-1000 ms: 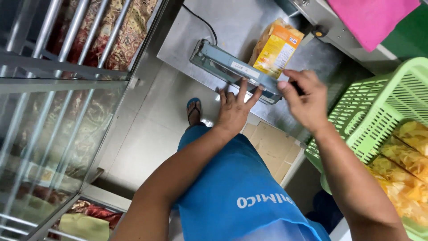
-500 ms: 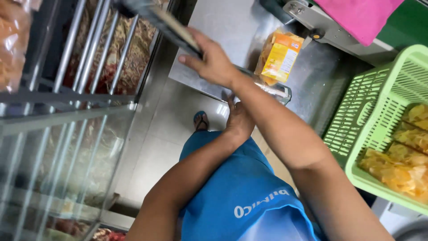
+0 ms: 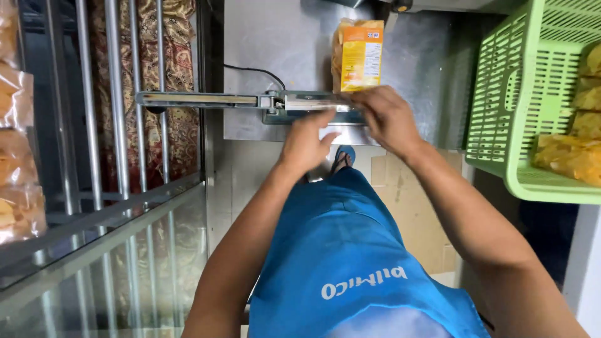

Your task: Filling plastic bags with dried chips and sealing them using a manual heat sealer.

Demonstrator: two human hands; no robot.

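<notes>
landmark: heat sealer (image 3: 313, 103) at the table (image 3: 275, 44) front edge | snack bag (image 3: 357, 55) just beyond it, long axis crossing its base | sealer arm (image 3: 194, 99) swung out past its left end | your right hand (image 3: 385, 116) nearer the bag, grip closed on its mouth | your left hand (image 3: 307, 141) spread, fingertips on the base

Steel table (image 3: 275, 37): bag sealer (image 3: 294, 103) near front edge, snack packet (image 3: 357, 56) behind, possibly touching sealer.
</notes>
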